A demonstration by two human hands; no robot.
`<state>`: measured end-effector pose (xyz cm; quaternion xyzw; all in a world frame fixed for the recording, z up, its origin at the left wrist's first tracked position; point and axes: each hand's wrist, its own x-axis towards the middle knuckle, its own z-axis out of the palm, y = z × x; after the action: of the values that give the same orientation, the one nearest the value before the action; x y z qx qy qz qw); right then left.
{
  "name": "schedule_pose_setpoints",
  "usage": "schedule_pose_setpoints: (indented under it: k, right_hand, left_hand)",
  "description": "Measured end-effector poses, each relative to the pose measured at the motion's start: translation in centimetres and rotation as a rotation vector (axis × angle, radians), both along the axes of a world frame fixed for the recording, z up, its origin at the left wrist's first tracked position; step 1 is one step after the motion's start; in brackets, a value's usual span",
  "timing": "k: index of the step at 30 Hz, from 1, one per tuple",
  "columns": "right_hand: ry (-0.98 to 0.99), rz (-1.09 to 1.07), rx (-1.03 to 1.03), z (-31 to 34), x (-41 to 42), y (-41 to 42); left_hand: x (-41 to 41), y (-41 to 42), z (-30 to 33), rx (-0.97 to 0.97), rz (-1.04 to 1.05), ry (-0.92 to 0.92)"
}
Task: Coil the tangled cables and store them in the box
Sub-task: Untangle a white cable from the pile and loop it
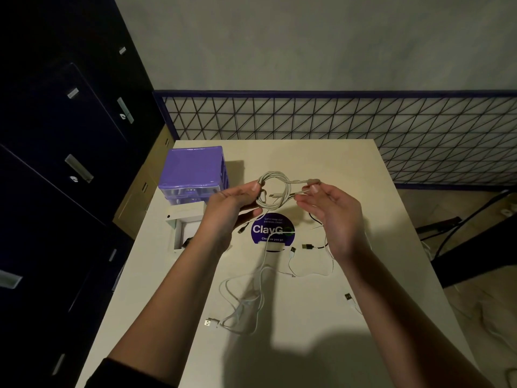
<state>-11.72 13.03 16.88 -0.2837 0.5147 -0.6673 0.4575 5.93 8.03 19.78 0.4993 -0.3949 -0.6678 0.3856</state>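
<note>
A white cable wound into a round coil hangs in the air above the table. My left hand pinches the coil's left side. My right hand pinches the cable's loose end at the coil's right. Below, several loose cables lie tangled on the table: a white one with a USB plug, a thin white one and a black one. A small open white box sits at the left, partly hidden by my left forearm, with something dark inside.
A purple plastic drawer unit stands at the table's back left. A round purple sticker marks the cream table. A wire-mesh fence runs behind; dark lockers stand to the left. Another USB plug lies near the right edge.
</note>
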Motion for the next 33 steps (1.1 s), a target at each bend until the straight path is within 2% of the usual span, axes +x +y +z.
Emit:
schedule_pose_setpoints:
  k: [10, 16, 22, 29, 33]
  right_hand:
    - [-0.145, 0.156, 0.162, -0.4, 0.7, 0.4]
    - [-0.335, 0.327, 0.205, -0.6, 2.7, 0.8]
    - [-0.504, 0.402, 0.219, 0.1, 3.1, 1.0]
    - [-0.612, 0.517, 0.200, 0.6, 2.9, 0.9]
    - [-0.544, 0.520, 0.268, 0.9, 1.8, 0.4]
  left_hand:
    - [-0.9, 0.0, -0.1, -0.053, 0.093, 0.000]
    - [-1.9, 0.1, 0.0, -0.117, 0.103, 0.017]
    - [-2.2, 0.0, -0.3, -0.146, 0.127, 0.010]
    - [-2.4, 0.2, -0.5, -0.140, 0.058, 0.021]
    - [-1.6, -0.1, -0.6, -0.126, -0.172, -0.050]
